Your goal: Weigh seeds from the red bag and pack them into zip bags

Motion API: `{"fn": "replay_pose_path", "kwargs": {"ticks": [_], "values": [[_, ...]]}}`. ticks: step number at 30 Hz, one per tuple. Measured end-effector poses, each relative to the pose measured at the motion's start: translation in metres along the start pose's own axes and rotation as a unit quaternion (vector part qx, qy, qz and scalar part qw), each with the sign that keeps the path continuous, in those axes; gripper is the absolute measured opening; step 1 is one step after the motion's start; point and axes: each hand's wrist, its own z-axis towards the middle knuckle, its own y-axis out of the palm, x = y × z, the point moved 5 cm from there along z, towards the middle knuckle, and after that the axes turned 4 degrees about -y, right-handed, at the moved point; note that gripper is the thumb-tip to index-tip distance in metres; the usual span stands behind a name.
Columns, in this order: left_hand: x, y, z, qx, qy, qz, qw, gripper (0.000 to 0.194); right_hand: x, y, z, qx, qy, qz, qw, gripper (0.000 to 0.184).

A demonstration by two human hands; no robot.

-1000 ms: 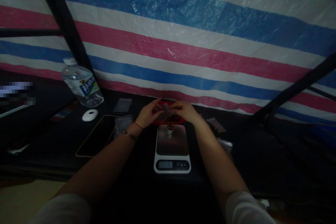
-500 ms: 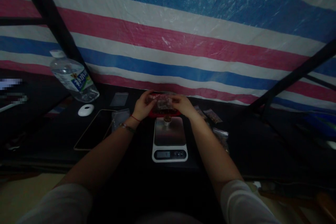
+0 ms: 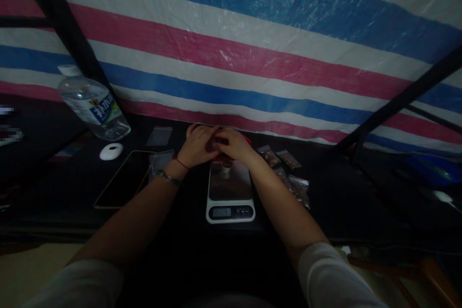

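Observed left hand (image 3: 198, 147) and right hand (image 3: 235, 145), newly drawn together over red tray (image 3: 247, 139); cannot confirm grip. Judged close finger work. Found scale (image 3: 231, 187) at six o'clock, bearing small cup (image 3: 226, 169); filled bags (image 3: 299, 187) near four; empty bag (image 3: 160, 136) at nine.

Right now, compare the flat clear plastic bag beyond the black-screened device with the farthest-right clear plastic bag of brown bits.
The flat clear plastic bag shows nothing inside; the clear plastic bag of brown bits has visible contents.
The first lies left of the white scale with a metal plate, the second right of it.
The first looks smooth, the second lumpy.
Both lie on the black tabletop, untouched.
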Motion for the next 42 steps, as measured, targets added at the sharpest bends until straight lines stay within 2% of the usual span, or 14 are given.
{"fn": "replay_pose_path", "kwargs": {"ticks": [3,6,8,9,13,18,20,22,24,25,28,33,37,42], "values": [[-0.01,-0.004,0.001,0.021,-0.032,-0.002,0.999,0.065,0.013,-0.012,-0.007,0.062,0.024,-0.028,0.997,0.019],[-0.028,-0.008,0.001,0.061,-0.091,-0.009,0.994,0.056,0.047,-0.03,-0.034,0.194,0.173,-0.118,0.958,0.03],[-0.041,-0.007,0.001,0.071,-0.136,-0.007,0.988,0.049,0.068,-0.026,-0.051,0.163,0.252,-0.124,0.946,0.057],[-0.048,-0.003,0.001,0.062,-0.157,-0.005,0.986,0.046,0.076,-0.021,-0.056,0.124,0.272,-0.106,0.948,0.059],[-0.064,0.019,-0.003,-0.046,-0.24,-0.052,0.968,0.047,0.089,-0.007,-0.072,0.004,0.31,-0.049,0.949,0.033],[-0.055,0.04,-0.009,-0.141,-0.255,-0.147,0.945,0.053,0.088,-0.022,-0.092,-0.018,0.333,-0.052,0.941,0.025],[-0.05,0.042,-0.009,-0.15,-0.243,-0.155,0.946,0.054,0.085,-0.033,-0.098,0.014,0.333,-0.077,0.94,0.031],[-0.049,0.043,-0.009,-0.15,-0.24,-0.157,0.946,0.055,0.075,-0.047,-0.096,0.09,0.306,-0.117,0.94,0.039],[-0.049,0.042,-0.009,-0.146,-0.239,-0.16,0.946,0.052,0.061,-0.053,-0.086,0.136,0.252,-0.13,0.949,0.032],[-0.05,0.041,-0.009,-0.144,-0.239,-0.16,0.947,0.05,0.054,-0.05,-0.077,0.124,0.217,-0.118,0.961,0.026],[-0.055,0.037,-0.009,-0.13,-0.246,-0.141,0.95,0.044,0.041,-0.024,-0.048,-0.014,0.115,-0.079,0.99,0.025],[-0.06,0.034,-0.009,-0.122,-0.263,-0.116,0.95,0.047,0.058,0.016,-0.025,-0.155,0.081,-0.079,0.981,0.04],[-0.059,0.032,-0.009,-0.103,-0.275,-0.11,0.95,0.054,0.071,0.028,-0.019,-0.202,0.087,-0.075,0.973,0.038],[-0.058,0.031,-0.008,-0.06,-0.267,-0.126,0.954,0.075,0.065,0.029,-0.01,-0.215,0.089,-0.139,0.963,0.024]]}}
